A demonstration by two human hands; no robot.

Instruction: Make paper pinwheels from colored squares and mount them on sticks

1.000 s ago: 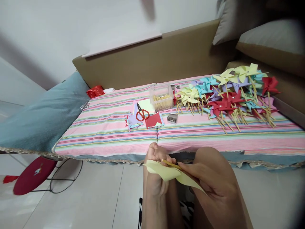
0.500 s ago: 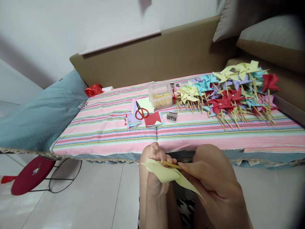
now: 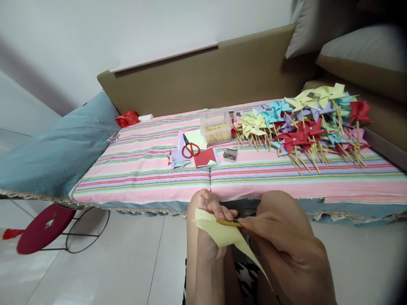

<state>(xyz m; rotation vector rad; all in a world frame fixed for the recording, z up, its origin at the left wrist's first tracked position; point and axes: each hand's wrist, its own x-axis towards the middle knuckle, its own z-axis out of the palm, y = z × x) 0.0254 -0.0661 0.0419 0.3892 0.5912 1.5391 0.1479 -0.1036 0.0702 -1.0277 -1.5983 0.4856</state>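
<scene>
A pale yellow paper pinwheel (image 3: 222, 234) lies over my left hand (image 3: 211, 245), just above my knees. The left fingers are curled beneath and behind the paper, holding it. Across the pinwheel's middle runs a short wooden stick (image 3: 229, 223). My right hand (image 3: 286, 250) pinches this stick at its right end between thumb and fingers. One paper blade hangs down to the right, against the right hand. Whether a pin joins stick and paper cannot be made out.
On the striped cover (image 3: 127, 178) lie red-handled scissors (image 3: 190, 149), coloured paper (image 3: 205, 157), a small pin box (image 3: 229, 155) and a clear tub of sticks (image 3: 216, 129). Finished-looking pinwheels (image 3: 299, 137) are heaped at the right. A red stool (image 3: 46, 228) stands at the lower left.
The pinwheel has tilted a little, its lower right blade now hanging more steeply. The stick stays in the right hand, lying flatter against the paper. The view has shifted slightly.
</scene>
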